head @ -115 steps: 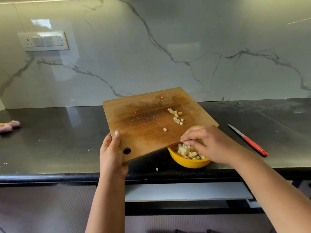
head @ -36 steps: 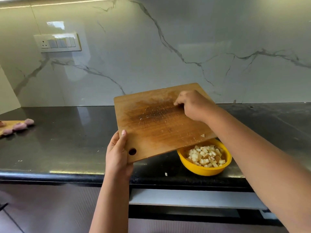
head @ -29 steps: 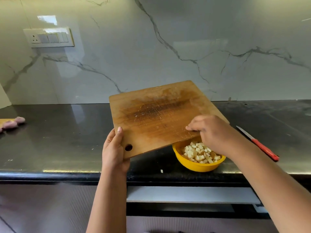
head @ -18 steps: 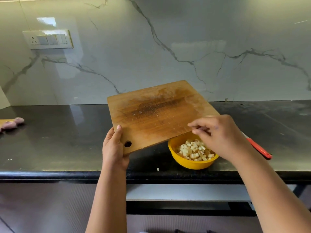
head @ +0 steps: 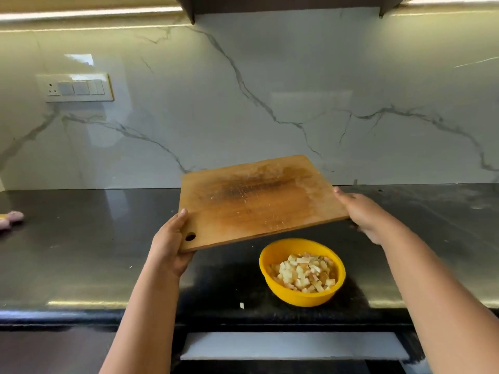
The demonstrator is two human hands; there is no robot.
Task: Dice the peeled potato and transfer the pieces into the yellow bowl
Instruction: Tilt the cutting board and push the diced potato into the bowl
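The left hand [head: 168, 248] grips the near-left corner of a bare wooden cutting board [head: 259, 201], thumb on top beside its hanging hole. The right hand [head: 361, 214] clasps the board's right edge. The board hangs tilted above the black table [head: 81, 252]. Near the table's front edge stands the yellow bowl [head: 302, 272], full of diced potato [head: 303, 272]. One stray piece [head: 242, 305] lies just left of it.

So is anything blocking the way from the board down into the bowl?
Nothing visible. The board, held by the left hand and right hand, is bare, above and behind the open bowl. One stray piece lies on the counter.
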